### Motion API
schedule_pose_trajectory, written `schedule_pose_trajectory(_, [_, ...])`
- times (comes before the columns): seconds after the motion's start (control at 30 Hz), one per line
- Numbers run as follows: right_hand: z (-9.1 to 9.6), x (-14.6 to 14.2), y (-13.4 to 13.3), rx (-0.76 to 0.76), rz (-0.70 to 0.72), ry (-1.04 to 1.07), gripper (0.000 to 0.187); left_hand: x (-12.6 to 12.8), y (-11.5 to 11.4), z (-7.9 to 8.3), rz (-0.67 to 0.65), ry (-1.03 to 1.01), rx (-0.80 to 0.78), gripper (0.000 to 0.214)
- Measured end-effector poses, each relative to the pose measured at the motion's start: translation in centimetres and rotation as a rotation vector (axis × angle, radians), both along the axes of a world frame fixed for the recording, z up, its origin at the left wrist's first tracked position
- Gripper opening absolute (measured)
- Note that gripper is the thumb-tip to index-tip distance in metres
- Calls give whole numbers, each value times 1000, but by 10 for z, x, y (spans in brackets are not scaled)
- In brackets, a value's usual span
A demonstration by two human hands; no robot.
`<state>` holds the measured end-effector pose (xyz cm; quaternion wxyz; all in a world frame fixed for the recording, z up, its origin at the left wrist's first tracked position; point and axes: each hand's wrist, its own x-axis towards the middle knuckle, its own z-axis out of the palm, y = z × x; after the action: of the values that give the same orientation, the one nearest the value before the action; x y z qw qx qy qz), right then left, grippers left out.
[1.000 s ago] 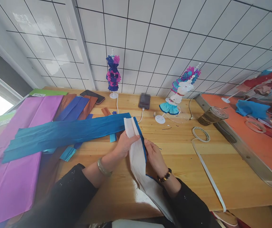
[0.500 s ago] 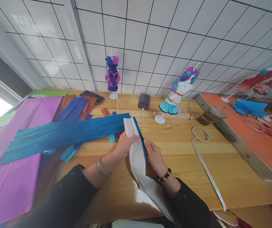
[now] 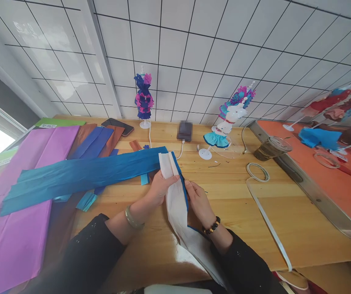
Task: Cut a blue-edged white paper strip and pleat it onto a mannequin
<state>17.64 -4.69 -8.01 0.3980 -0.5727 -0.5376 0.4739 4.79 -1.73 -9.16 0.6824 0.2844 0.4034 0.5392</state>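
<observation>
Reaching forward from the near edge, both forearms come in black sleeves (image 3: 102, 241) and lean toward each other over the wooden table (image 3: 239, 208). On the left wrist is a pale green bangle (image 3: 131, 217); on the right one, a dark bead bracelet (image 3: 212, 226). The white paper strip (image 3: 177, 200), having a blue edge, rises from beside the right sleeve up between the hands. The left hand (image 3: 159, 188) is clamped on it, with the thumb lying flat across the white face. The right hand (image 3: 198, 200) is bent at the blue edge, its fingers curled and close together; whether they grip this edge, I am not able to tell. Just beyond the left hand, a blue strip (image 3: 80, 175) stretches to the left. Farther, near the tiled wall (image 3: 175, 49), stands a small purple dress (image 3: 144, 98).
</observation>
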Motion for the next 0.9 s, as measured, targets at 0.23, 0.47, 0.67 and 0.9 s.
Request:
schedule_pose_trajectory(0.23, [-5, 2, 1, -15, 7, -6, 40, -1, 1, -1, 18, -24, -14, 35])
schedule_pose_trajectory(0.47, [-6, 4, 1, 22, 35, -39, 39, -17, 16, 8, 52, -8, 75, 36])
schedule_pose_trajectory(0.67, [-1, 3, -4, 68, 124, -94, 37, -56, 42, 26, 31, 185, 170, 49])
schedule_pose_trajectory(0.9, [11, 2, -6, 107, 239, -156, 36, -85, 43, 52, -251, 841, 370, 29])
